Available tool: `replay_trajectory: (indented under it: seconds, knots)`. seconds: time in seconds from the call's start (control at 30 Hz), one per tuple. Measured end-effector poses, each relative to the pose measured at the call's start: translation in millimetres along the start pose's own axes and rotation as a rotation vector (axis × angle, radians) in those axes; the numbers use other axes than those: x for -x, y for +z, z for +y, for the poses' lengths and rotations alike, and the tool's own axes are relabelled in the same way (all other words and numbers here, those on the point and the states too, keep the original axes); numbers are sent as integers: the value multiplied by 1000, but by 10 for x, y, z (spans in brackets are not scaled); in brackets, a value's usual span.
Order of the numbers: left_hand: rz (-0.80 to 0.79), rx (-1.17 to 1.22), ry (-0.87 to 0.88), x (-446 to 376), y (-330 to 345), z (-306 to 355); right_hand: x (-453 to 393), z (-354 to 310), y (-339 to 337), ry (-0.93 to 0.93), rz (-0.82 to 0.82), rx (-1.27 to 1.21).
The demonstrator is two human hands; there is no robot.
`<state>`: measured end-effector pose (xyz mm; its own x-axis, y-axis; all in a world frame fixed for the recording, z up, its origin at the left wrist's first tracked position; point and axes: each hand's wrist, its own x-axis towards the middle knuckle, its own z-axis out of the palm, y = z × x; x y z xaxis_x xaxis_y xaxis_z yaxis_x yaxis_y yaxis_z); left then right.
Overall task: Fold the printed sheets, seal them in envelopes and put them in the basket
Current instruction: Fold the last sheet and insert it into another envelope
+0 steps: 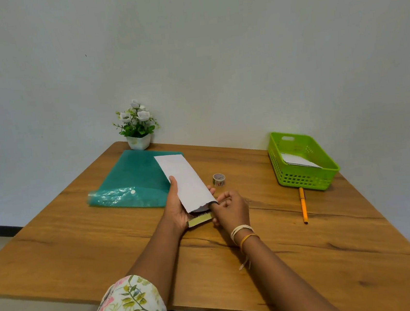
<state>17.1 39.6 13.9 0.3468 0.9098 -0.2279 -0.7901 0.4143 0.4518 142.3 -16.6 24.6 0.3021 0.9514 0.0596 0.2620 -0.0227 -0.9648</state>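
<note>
A long white envelope is held above the wooden table, its open mouth toward me. My left hand grips it from underneath, thumb along its left edge. The flap hangs open at the near end, showing a yellowish adhesive strip. At the mouth my right hand has curled fingers, with fingertips on the flap and the edge of a folded sheet inside. The green plastic basket stands at the far right with a white envelope lying in it.
A teal plastic folder lies at the back left, partly under the envelope. A small tape roll stands right of the envelope. An orange pen lies in front of the basket. A potted white flower stands against the wall.
</note>
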Motion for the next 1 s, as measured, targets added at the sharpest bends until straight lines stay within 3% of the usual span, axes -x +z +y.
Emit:
replay_trajectory:
  seconds: [0.13, 0.33, 0.47, 0.63, 0.77, 0.83, 1.0]
  knots:
    - [-14, 21, -12, 36, -7, -25, -16, 19, -30, -16, -51, -77]
    - [57, -24, 18, 68, 28, -64, -16, 234, -272, -492, -119, 519]
    - [70, -153, -8, 73, 40, -100, -22, 351, -379, -658, -61, 593]
    - [144, -472, -7, 55, 136, -93, -43, 429, -472, -721, -161, 622]
    - [490, -1099, 347, 0, 165, -151, -59, 450, -457, -722, -184, 604]
    - [616, -1271, 496, 45, 120, -171, -63, 444, -438, -707, -199, 631]
    - [464, -1683, 636, 238, -54, -293, -115, 427, -424, -589, -219, 562]
